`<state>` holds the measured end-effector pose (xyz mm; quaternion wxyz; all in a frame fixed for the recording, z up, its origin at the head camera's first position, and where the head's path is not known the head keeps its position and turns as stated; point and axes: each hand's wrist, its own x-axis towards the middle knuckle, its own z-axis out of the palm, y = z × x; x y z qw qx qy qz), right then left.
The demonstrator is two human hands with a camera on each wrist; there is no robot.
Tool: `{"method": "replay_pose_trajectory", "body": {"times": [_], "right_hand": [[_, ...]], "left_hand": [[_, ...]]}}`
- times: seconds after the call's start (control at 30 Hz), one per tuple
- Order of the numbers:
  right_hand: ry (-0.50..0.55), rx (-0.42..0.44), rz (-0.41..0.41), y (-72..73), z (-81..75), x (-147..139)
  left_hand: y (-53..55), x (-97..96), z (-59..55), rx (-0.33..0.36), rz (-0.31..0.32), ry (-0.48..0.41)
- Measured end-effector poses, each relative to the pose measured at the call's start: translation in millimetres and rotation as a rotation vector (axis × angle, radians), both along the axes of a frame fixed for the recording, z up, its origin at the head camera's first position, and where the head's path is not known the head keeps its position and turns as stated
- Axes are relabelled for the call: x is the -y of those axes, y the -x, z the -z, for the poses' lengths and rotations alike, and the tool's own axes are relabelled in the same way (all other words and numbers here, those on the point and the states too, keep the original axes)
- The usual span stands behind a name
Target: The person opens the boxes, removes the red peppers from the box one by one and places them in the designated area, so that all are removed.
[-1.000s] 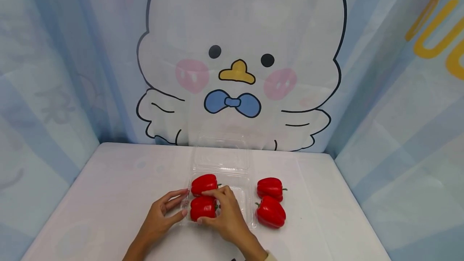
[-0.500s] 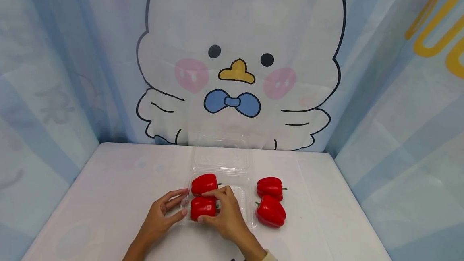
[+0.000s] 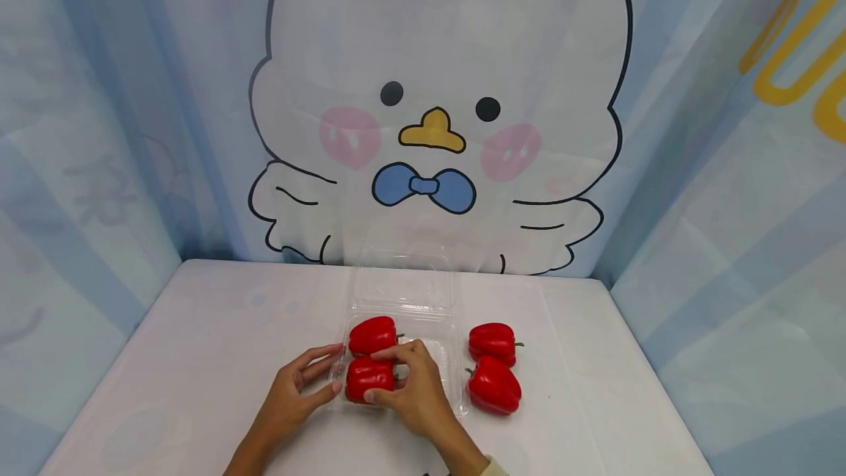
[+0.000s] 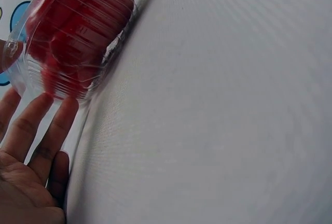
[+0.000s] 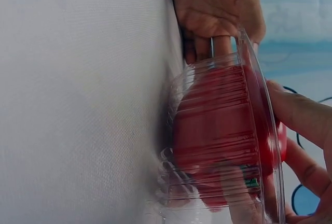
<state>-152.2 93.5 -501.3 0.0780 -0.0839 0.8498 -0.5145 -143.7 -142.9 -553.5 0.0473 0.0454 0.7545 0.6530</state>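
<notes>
A clear plastic clamshell box (image 3: 438,352) lies with its lid (image 3: 405,289) folded back, away from me. Two red bell peppers sit in its left half: a far pepper (image 3: 372,336) and a near pepper (image 3: 367,380). My right hand (image 3: 415,391) grips the near pepper from above, thumb on its front and fingers behind, close to the green stem. On the box's left side, my left hand (image 3: 294,388) touches the wall with spread, fairly straight fingers (image 4: 58,123). Both peppers show red through the ribbed plastic in the left wrist view.
To the right of the box, a pepper (image 3: 493,344) and another pepper (image 3: 494,386) lie close together on the white-covered table (image 3: 581,388). Behind the table hangs a curtain (image 3: 436,233) with a cartoon bird; the folded-back lid reaches close to it.
The near pepper has shifted slightly left and turned a little in my right hand, whose thumb now lies further right on it. My left hand stays at the box's side.
</notes>
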Motion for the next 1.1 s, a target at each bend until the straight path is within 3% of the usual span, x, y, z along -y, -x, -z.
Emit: {"method": "replay_pose_trajectory", "body": {"times": [0.8,1.1], "right_hand": [[0.118,0.014,0.023,2.4,1.9,-7],[0.193,0.069,0.02,3.9,0.0,-12]], "left_hand": [[-0.9,-0.6,-0.1,-0.002,0.002,0.003],[-0.4,-2.0,-0.6,0.023,-0.013,-0.009]]}}
